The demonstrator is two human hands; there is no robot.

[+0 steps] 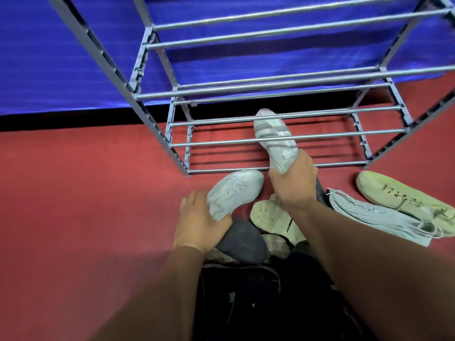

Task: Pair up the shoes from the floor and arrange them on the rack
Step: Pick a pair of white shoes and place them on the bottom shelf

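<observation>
Now: right hand point(293, 185) clamps heel of striped shoe point(272, 134), toe past fingertips point(306, 166) between rack point(221, 142) bars; seat it level. Left hand point(199, 217) grips sole-up grey shoe point(234, 190); flip, set alongside.

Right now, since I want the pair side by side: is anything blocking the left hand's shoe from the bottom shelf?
Nothing visible. The left hand holds its shoe just before the rack's front bar, and the bottom shelf left of the striped shoe in the right hand shows only bare bars.
</observation>
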